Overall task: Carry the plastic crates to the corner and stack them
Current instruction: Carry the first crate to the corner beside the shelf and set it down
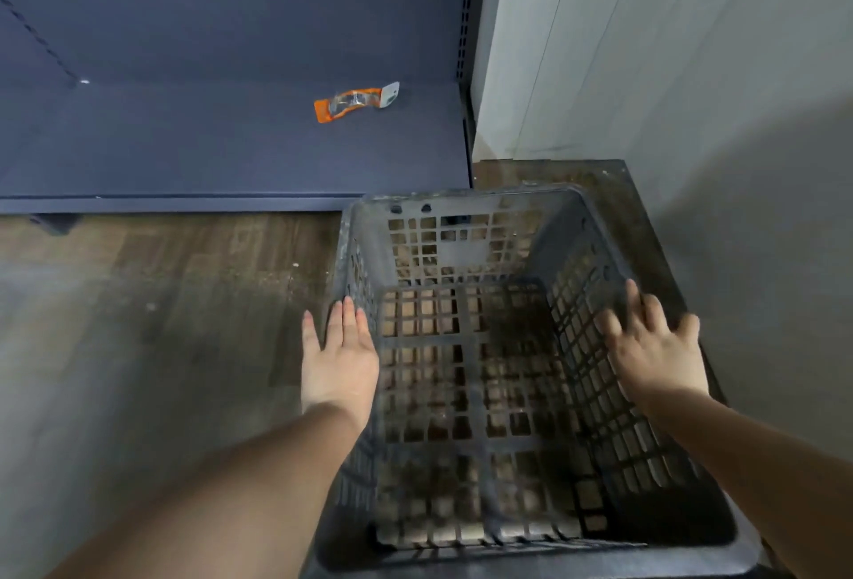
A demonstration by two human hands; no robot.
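A dark grey plastic crate (466,204) with lattice walls and floor stands on the wooden floor in the corner, between a blue shelf unit and a pale wall. It holds nothing. My left hand (339,359) hovers flat at the crate's left rim, fingers straight and slightly apart. Over the right rim is my right hand (653,345), blurred by motion, with its fingers spread. Neither hand grips the crate. Whether another crate sits under this one is hidden.
The blue shelf (231,149) runs along the back left, with an orange and clear packaged item (353,103) lying on it. The pale wall (692,70) rises at the right. Wood-pattern floor (161,324) stretches to the left of the crate.
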